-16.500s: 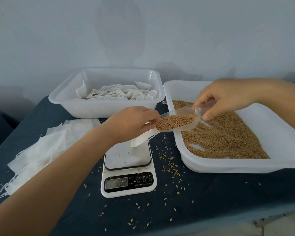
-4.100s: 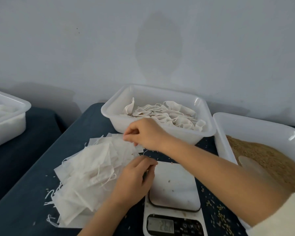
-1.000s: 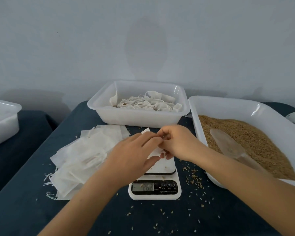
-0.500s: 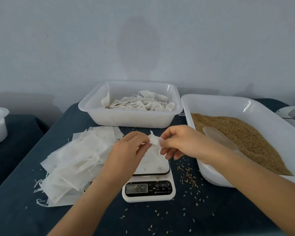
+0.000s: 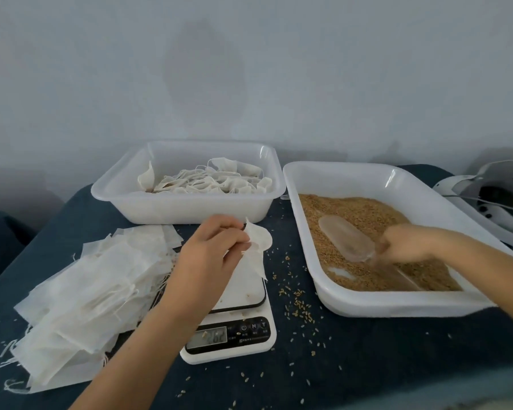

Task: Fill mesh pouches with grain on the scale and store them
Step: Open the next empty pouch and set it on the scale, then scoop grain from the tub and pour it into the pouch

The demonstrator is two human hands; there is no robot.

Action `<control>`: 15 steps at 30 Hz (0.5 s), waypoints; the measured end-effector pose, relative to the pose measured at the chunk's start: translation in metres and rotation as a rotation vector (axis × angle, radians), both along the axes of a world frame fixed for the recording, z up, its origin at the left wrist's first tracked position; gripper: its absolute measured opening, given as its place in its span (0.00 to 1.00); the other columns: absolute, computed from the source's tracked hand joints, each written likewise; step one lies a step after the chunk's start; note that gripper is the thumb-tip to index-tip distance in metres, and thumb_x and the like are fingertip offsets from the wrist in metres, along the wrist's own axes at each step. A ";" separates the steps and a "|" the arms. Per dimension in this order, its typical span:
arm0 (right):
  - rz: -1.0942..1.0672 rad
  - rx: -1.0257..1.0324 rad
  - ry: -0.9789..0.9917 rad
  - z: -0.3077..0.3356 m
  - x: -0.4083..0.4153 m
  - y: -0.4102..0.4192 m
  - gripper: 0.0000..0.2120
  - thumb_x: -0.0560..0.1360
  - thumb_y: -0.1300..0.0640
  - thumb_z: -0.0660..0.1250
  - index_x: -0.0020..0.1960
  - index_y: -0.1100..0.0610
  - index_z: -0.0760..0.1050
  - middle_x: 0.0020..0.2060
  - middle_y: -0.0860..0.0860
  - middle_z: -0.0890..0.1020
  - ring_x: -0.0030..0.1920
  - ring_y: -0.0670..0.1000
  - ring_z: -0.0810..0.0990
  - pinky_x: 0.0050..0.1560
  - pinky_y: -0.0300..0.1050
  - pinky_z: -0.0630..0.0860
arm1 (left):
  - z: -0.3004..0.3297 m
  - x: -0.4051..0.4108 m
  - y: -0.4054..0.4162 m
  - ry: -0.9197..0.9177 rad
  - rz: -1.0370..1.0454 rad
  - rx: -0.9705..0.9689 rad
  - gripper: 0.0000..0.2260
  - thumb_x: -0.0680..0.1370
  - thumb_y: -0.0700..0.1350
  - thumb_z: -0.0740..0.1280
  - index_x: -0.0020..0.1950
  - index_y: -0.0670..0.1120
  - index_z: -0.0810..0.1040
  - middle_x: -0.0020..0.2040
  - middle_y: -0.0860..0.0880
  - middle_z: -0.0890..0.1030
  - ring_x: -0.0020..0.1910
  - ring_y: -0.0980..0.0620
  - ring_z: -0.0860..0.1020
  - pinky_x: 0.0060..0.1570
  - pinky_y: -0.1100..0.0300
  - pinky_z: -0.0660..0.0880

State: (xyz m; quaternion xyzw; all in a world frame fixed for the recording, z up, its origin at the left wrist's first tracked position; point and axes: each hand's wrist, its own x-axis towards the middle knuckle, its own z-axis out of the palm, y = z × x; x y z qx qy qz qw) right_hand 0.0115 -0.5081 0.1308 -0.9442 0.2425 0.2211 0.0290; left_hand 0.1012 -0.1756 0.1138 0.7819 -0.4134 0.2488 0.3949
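table (image 5: 367,359) covered in dark blue cloth carries the whole set-up, against a plain pale wall (image 5: 249,69). grain tray (image 5: 353,306), the largest vessel, sits at right with grain (image 5: 367,214) spread across its floor. storage bin (image 5: 187,208) at rear centre already holds a layer of filled, tied pouches (image 5: 208,182), so part of the batch is judged done. stack of empty pouches (image 5: 86,291) lies at left, large, so much of the work remains. scale (image 5: 237,329) stands in front between stack and tray, its platform bare of any pouch; the display is lit but not readable. left hand (image 5: 211,255) pinches an empty mesh pouch (image 5: 256,247) by its mouth, held above the scale platform, not yet filled. right hand (image 5: 409,244), blurred, is in the grain tray with fingers curled at the handle of the clear scoop (image 5: 344,238), which lies on the grain. loose kernels (image 5: 296,303) are scattered over the cloth around the scale. an unidentified white and grey appliance (image 5: 492,193) sits at far right.
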 end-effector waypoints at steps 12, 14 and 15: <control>0.037 0.026 -0.191 0.042 -0.019 -0.040 0.05 0.76 0.46 0.65 0.51 0.45 0.74 0.38 0.42 0.80 0.34 0.39 0.80 0.35 0.35 0.71 | -0.004 -0.001 0.004 0.028 -0.034 0.027 0.07 0.71 0.32 0.72 0.43 0.43 0.81 0.44 0.53 0.78 0.41 0.58 0.75 0.41 0.65 0.73; 0.017 -0.039 -0.114 0.056 -0.035 -0.070 0.08 0.74 0.45 0.67 0.52 0.37 0.71 0.36 0.38 0.79 0.34 0.38 0.81 0.35 0.34 0.69 | -0.005 0.001 0.005 0.029 -0.032 0.027 0.07 0.71 0.32 0.72 0.43 0.43 0.81 0.44 0.54 0.78 0.41 0.58 0.75 0.40 0.65 0.73; -0.013 -0.070 -0.086 0.057 -0.042 -0.086 0.11 0.72 0.44 0.68 0.53 0.36 0.72 0.34 0.37 0.78 0.35 0.38 0.81 0.37 0.35 0.70 | -0.006 0.002 0.005 0.030 -0.032 0.027 0.07 0.70 0.32 0.72 0.44 0.43 0.81 0.44 0.54 0.78 0.41 0.58 0.75 0.40 0.65 0.73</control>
